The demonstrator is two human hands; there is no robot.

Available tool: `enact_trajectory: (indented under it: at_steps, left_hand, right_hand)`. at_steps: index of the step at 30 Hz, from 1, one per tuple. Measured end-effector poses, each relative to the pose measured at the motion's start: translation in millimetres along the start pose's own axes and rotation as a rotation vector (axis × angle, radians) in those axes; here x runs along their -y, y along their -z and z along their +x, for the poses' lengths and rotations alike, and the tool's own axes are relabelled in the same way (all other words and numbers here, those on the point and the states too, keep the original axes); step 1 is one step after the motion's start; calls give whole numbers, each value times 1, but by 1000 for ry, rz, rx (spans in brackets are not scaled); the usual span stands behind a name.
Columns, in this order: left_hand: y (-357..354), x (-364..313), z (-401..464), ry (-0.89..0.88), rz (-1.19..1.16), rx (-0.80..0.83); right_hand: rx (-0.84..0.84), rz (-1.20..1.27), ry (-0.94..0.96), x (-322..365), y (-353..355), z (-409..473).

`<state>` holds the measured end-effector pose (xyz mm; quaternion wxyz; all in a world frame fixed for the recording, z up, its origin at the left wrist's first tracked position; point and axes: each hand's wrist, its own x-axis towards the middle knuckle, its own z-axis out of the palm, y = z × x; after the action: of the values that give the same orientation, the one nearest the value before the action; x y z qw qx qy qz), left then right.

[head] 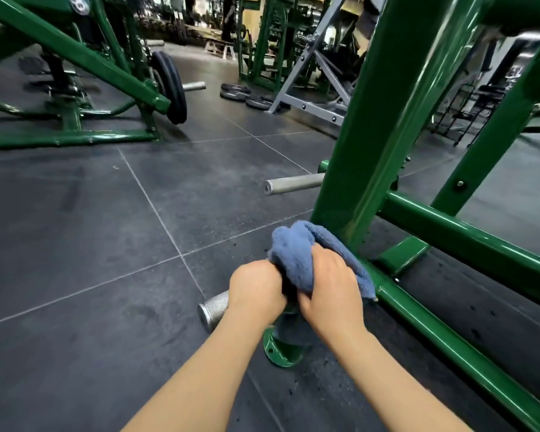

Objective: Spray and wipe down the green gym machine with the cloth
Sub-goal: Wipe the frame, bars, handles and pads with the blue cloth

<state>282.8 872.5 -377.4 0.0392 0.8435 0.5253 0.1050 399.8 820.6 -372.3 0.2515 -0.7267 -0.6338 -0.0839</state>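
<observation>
Fingers of both hands curled out of my view; left hand [258, 286] and right hand [331, 283] grip crumpled blue terry cloth [296, 247]. Cloth bunched against base of glossy green steel machine frame [384, 126], above knurled silver peg [214, 308], over dark rubber floor [91, 244].

The cloth [306, 257] lies against the foot of the machine's upright post [384, 126], under the right hand [332, 286]; the left hand [256, 288] is just left, over a knurled peg [214, 310].
</observation>
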Motion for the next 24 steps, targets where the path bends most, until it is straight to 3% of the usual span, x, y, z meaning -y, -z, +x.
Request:
enact_trajectory:
  at_steps: [2,8,12,17,21,24]
  left_hand:
    - [-2,1,1,27,-42,-25]
    - [2,2,-1,14,-50,-59]
    - [-4,2,1,19,-52,-50]
    - [-8,2,2,20,-41,-48]
    - [-2,0,-2,16,-23,-66]
    - [-4,1,-1,17,-29,-69]
  right_hand:
    - [-28,156,-29,-12,-5,-20]
    - [10,236,-309,-28,-3,-56]
    - [-160,456,-196,-10,1,-32]
    - [-114,343,-255,-3,-33,-35]
    - [-72,575,-401,-16,-16,-61]
    - [-227,552,-277,-8,12,-47]
